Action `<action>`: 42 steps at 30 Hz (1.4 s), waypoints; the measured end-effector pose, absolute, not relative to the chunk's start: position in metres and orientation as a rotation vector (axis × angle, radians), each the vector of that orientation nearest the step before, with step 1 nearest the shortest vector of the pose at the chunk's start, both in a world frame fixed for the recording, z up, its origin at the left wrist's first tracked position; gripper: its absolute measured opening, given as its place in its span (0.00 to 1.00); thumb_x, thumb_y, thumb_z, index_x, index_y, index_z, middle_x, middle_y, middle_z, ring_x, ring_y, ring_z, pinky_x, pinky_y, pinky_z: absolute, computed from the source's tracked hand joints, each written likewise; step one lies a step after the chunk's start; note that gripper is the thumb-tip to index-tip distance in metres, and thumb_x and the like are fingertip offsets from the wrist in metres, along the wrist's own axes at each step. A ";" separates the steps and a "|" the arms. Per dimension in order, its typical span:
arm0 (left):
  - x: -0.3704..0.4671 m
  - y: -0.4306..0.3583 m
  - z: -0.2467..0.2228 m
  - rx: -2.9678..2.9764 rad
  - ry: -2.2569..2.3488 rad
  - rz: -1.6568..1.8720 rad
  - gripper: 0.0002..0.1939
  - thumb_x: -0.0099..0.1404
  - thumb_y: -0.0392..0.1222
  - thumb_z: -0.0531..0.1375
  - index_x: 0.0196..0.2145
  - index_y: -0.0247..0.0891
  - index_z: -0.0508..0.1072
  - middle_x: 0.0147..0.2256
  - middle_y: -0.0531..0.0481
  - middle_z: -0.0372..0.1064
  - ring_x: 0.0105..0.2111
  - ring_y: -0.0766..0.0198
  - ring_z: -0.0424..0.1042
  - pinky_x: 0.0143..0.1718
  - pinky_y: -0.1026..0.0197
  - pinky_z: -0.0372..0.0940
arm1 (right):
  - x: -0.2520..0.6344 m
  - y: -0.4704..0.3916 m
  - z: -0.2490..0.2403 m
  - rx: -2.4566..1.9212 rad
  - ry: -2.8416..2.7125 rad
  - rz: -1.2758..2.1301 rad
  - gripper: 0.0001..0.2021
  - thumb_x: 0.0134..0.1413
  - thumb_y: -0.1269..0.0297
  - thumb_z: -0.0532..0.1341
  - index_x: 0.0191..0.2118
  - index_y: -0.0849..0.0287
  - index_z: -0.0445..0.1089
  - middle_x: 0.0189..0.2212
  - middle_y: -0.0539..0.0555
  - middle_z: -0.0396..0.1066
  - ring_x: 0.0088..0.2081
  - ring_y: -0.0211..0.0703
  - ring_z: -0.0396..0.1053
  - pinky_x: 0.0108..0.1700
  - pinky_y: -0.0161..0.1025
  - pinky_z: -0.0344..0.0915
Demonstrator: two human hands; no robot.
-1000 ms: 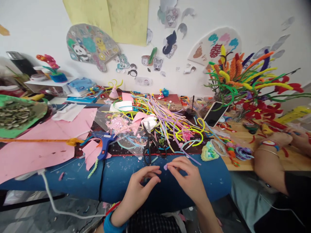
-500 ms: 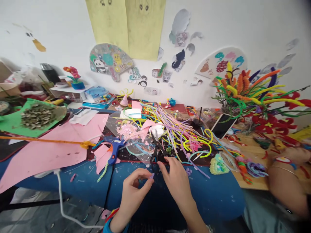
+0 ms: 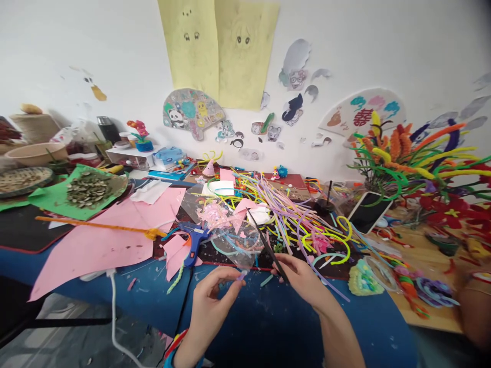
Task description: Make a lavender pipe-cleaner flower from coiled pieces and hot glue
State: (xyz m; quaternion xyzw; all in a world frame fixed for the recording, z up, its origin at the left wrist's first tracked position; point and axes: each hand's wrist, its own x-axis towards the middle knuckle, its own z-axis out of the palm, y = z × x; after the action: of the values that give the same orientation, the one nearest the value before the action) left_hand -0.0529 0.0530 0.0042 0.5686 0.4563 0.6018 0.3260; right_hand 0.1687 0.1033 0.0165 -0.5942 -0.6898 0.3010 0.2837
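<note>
My left hand (image 3: 213, 299) pinches a small light-purple piece (image 3: 241, 276) between thumb and fingertips; its exact kind is too small to make out. To its right, my right hand (image 3: 301, 281) is closed around the handles of black scissors (image 3: 265, 240), which are turned edge-on with the blades pointing up and away to the left. The handle loops are mostly covered by my fingers. A blue glue gun (image 3: 195, 243) lies left of my hands. Beyond the scissors spreads a heap of pastel pipe cleaners (image 3: 280, 207).
Pink paper (image 3: 115, 245) and a green sheet (image 3: 49, 197) bearing dry flakes lie at left. A phone (image 3: 369, 212) leans near the pipe-cleaner flowers (image 3: 406, 148) at right. A crocheted yellow-green piece (image 3: 364, 278) sits by the table edge. Part of another person's arm (image 3: 477, 306) shows far right.
My right hand has picked up the scissors from the table edge and turned them edge-on. The left hand keeps its pinch. The view has shifted left and up; the other person's arm is mostly out of view.
</note>
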 end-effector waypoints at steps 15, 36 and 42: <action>-0.059 0.063 0.025 1.754 1.240 2.056 0.07 0.63 0.32 0.65 0.35 0.43 0.81 0.32 0.50 0.78 0.32 0.62 0.77 0.32 0.63 0.73 | 0.095 0.040 -0.041 -0.903 -1.165 2.103 0.35 0.35 0.21 0.55 0.25 0.54 0.64 0.18 0.44 0.53 0.20 0.36 0.54 0.23 0.33 0.55; -0.056 0.050 0.029 2.322 1.036 1.719 0.14 0.66 0.24 0.60 0.45 0.37 0.75 0.38 0.46 0.76 0.37 0.63 0.76 0.41 0.65 0.72 | 0.100 0.025 -0.033 -0.994 -1.525 1.951 0.38 0.22 0.20 0.60 0.26 0.53 0.59 0.25 0.48 0.57 0.28 0.40 0.56 0.34 0.40 0.59; -0.059 0.051 0.031 2.326 1.052 1.663 0.12 0.66 0.26 0.60 0.44 0.37 0.76 0.37 0.46 0.77 0.36 0.62 0.77 0.40 0.65 0.73 | 0.104 0.020 -0.033 -1.118 -1.548 1.840 0.36 0.35 0.20 0.54 0.27 0.54 0.58 0.25 0.48 0.57 0.27 0.39 0.56 0.32 0.38 0.58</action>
State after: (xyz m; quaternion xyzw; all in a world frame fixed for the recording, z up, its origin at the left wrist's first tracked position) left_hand -0.0593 0.0515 0.0311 0.7627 0.3448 0.5452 0.0473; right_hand 0.1040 0.0201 -0.0333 -0.4091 -0.5664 0.6730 0.2426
